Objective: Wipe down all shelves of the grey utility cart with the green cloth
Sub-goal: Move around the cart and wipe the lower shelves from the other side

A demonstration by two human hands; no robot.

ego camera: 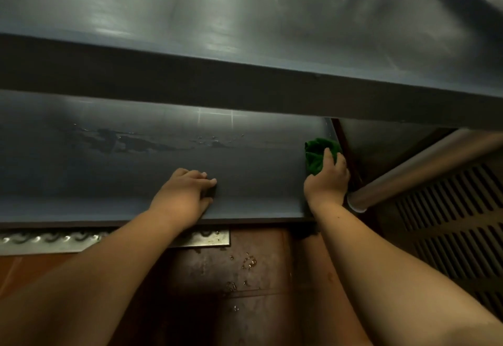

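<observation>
Head view, looking down onto a lower shelf [136, 171] of the grey cart. The green cloth [317, 155] lies bunched at the shelf's far right end, against the right side wall, directly under and ahead of the right hand [326, 182]; most of the cloth shows beyond the fingertips, the rest is covered by the palm. The right hand presses down on the cloth with fingers curled over it, thumb on the left side of the bundle. The left hand [187, 196] rests near the middle of the shelf's front edge, well apart from the cloth; its fingers lie bent on the shelf surface, holding nothing, the heel of the hand over the front lip.

The shelf surface is dark grey and shows wet streaks and droplets [130, 141] across its rear left and centre portion. Above it runs the front rim of the upper shelf [245, 14], whose top surface is blurred and reflective. To the right of the cart stands a metal tube [408, 174], slanted in view, beside a slotted metal panel [449, 223]. Below the shelf lie a reddish-brown floor [245, 277] with scattered water drops and a patterned metal strip [54, 239] at left.

Both bare forearms extend forward from the lower corners, the right one angled inward toward the cloth
</observation>
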